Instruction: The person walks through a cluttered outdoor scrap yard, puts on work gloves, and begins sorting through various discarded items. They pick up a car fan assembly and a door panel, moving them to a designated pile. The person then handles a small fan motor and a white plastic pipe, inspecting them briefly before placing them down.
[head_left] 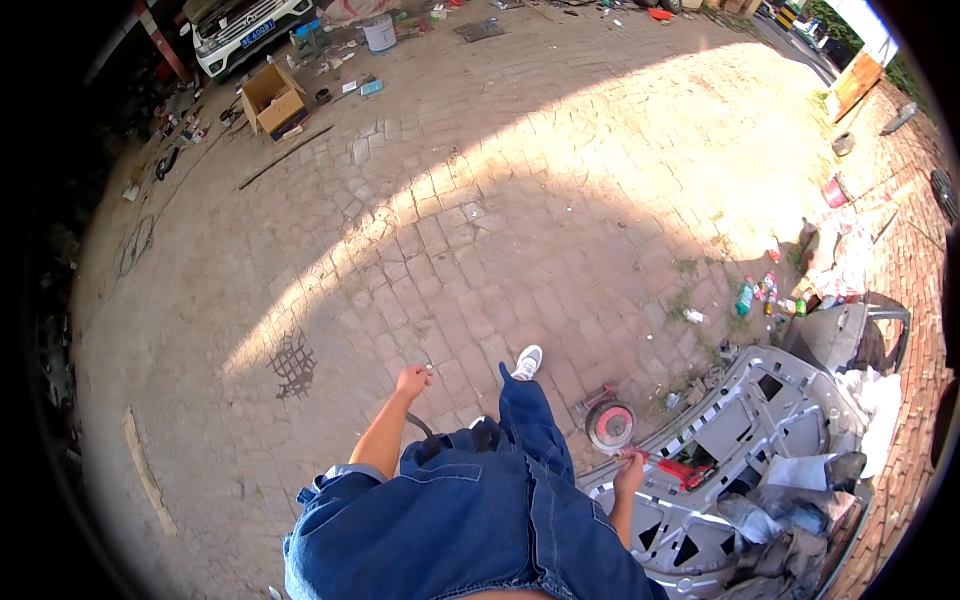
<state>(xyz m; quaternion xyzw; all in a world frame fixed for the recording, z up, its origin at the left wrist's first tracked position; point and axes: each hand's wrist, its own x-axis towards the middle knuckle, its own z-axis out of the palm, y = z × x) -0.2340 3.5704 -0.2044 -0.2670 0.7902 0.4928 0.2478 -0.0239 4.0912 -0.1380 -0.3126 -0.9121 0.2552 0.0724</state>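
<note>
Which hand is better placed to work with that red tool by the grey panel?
Right. The right hand is at the red tool, apparently gripping its handle, beside the grey car panel. The left hand hangs loosely closed over bare paving on the far side of the legs, apparently empty.

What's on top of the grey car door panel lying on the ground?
On the grey door panel: a red tool near the right hand, plus white and dark rags. Whatever lies beneath the rags is covered.

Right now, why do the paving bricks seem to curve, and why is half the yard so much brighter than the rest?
Head view: the fisheye lens bends the brick paving toward a black rim; sunlight washes out the far bricks, while a broad shadow covers the near ground, the left hand, the right hand and the grey car panel.
</note>
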